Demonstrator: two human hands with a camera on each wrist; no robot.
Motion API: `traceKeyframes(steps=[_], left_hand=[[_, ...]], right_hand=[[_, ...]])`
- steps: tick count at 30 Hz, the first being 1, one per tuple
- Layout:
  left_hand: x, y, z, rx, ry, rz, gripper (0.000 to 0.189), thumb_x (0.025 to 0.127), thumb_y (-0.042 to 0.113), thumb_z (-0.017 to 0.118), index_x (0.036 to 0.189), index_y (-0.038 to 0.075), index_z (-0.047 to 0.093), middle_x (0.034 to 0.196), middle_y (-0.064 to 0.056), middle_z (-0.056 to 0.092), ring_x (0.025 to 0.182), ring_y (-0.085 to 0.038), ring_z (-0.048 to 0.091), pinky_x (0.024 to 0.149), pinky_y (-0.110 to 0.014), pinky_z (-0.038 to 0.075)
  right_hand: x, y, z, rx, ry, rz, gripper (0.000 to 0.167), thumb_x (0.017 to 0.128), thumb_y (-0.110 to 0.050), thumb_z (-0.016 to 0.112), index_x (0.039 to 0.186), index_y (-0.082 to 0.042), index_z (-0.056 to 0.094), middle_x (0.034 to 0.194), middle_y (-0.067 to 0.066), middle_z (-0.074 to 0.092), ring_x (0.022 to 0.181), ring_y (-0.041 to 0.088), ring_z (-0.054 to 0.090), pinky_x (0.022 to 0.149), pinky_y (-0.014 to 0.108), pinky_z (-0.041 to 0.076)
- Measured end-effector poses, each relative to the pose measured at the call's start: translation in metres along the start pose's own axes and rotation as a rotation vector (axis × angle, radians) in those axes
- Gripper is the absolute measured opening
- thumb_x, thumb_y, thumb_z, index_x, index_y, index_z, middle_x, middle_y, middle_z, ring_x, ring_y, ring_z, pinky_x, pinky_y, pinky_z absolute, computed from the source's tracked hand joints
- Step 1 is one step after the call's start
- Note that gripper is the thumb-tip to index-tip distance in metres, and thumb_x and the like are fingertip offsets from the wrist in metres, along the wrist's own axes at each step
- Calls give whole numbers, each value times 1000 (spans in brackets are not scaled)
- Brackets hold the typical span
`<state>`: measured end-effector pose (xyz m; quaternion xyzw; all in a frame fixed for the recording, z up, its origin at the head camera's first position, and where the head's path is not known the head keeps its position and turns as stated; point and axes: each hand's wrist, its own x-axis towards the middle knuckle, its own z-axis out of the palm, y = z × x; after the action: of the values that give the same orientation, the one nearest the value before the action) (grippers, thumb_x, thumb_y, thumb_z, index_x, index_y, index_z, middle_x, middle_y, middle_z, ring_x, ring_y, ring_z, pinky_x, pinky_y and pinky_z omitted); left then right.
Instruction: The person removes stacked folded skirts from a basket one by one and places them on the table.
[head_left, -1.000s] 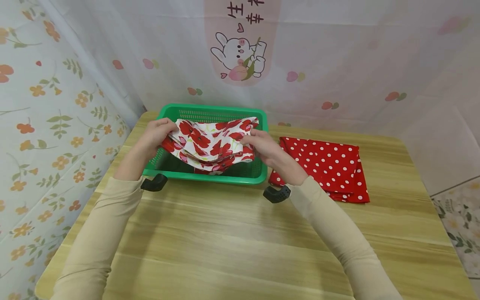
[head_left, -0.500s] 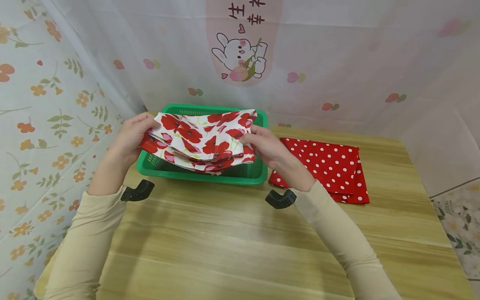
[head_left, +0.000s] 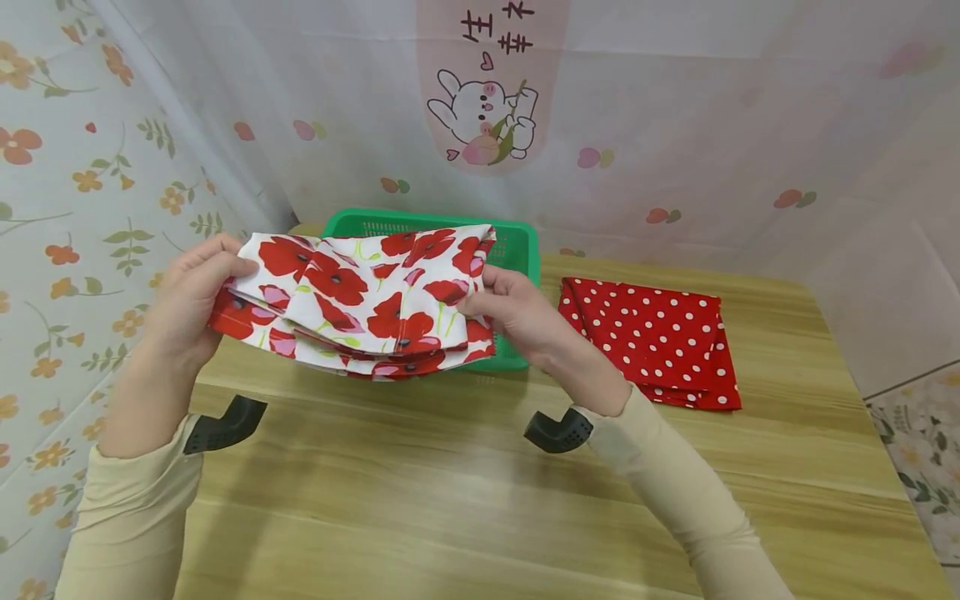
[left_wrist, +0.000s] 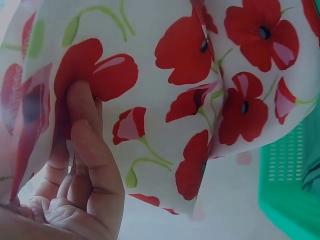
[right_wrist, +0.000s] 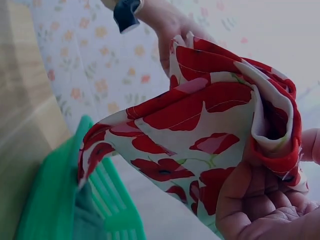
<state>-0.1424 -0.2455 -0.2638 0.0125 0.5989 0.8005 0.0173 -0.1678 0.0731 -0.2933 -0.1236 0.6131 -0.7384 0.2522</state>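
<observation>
A folded white cloth with red poppies [head_left: 360,300] hangs stretched between both hands, raised over the table and covering much of the green basket [head_left: 528,250] in the head view. My left hand [head_left: 187,292] pinches its left end, thumb on top. At the right end my right hand [head_left: 517,312] grips it the same way. Folded layers of the poppy cloth [right_wrist: 210,125] show at its edge in the right wrist view. The left wrist view has the left hand's fingers [left_wrist: 90,135] curled against the cloth's underside.
A folded red cloth with white dots [head_left: 652,342] lies on the wooden table [head_left: 420,500], right of the basket. Something dark green [right_wrist: 90,215] is inside the basket in the right wrist view. A printed curtain [head_left: 675,125] hangs behind the table.
Both hands have lifted the poppy cloth out of the basket and toward the person. The left hand has moved farther left, drawing the cloth wider. The dotted cloth stays put.
</observation>
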Motion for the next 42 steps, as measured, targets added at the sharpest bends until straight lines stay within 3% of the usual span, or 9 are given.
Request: traceKeyframes(steps=[4,9,11,17,22,27,29,36,42], left_hand=[[-19,0,-14,-25,-26,38,24,95,0,42,78,6,58,81,-7,65,67,-17,68,55,-29,55],[-45,-7,-31,-37,-79,85,38,92,-11,25,75,3,56,73,-10,63,58,-20,66,47,-28,53],[-56,-11,-39,-47,-162,99,43,88,-16,18,75,1,55,73,-12,61,58,-21,65,46,-30,53],[-74,-29,-66,-120,-516,80,53,77,-23,3,84,-3,52,85,-17,62,70,-26,68,54,-35,55],[-85,-47,-80,-70,-626,99,57,71,-27,3,89,-3,52,93,-14,63,78,-22,67,59,-32,56],[-97,-67,-89,42,-659,154,56,67,-32,14,90,-2,54,97,-9,60,86,-17,62,61,-28,53],[-100,-76,-90,82,-661,149,53,69,-33,19,90,-1,55,97,-8,60,86,-16,60,62,-29,52],[-108,-113,-91,173,-591,-37,38,82,-24,30,87,5,55,95,-1,62,83,-13,62,65,-29,53],[-109,-141,-89,264,-506,-104,26,87,-16,39,83,6,53,87,5,63,76,-11,62,63,-29,52]], right_hand=[[-9,8,14,-67,-51,-27,41,84,-3,53,122,10,48,101,8,68,86,13,66,79,31,53],[-22,24,33,-155,-137,-17,37,81,-5,57,115,10,53,95,10,68,83,14,66,77,32,54],[-28,32,39,-194,-182,-19,36,81,-6,58,114,9,54,97,14,67,83,15,66,76,32,54],[-45,58,53,-266,-255,-57,33,81,-5,58,112,9,55,100,17,65,83,9,63,76,29,54],[-57,81,61,-273,-279,-100,31,81,-5,58,110,8,58,100,17,66,81,4,61,77,27,52],[-70,104,63,-258,-291,-108,30,82,-5,58,108,8,59,101,16,65,81,2,60,79,26,52],[-73,113,61,-245,-278,-89,30,82,-5,58,109,8,59,101,16,66,81,2,60,78,25,52],[-77,145,51,-213,-239,-13,31,82,2,57,113,10,57,104,20,66,85,3,63,78,23,52],[-79,164,40,-241,-159,82,36,82,0,60,117,7,57,106,16,67,87,8,66,76,22,52]])
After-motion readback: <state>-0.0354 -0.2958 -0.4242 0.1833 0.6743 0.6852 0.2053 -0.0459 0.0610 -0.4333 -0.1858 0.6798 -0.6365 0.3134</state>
